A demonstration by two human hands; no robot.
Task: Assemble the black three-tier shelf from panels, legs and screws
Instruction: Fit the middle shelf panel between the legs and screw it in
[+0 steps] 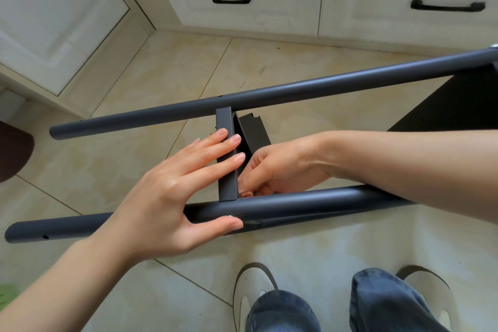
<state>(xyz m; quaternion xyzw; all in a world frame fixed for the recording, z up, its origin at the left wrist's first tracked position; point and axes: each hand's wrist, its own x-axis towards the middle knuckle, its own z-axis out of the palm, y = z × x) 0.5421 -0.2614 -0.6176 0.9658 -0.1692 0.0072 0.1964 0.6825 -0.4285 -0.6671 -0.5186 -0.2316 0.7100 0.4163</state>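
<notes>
Left hand [172, 191] lies spread on panel [227, 159]; right hand [275, 170] grip unclear.

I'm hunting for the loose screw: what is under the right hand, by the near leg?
The right hand curls its fingers against the near leg beside the panel edge. Whatever they pinch is covered; no screw shows.

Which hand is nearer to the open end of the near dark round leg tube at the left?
Left. The left hand rests over the near dark round leg tube, thumb under it; the right hand works further right, beside the dark crosspiece.
</notes>
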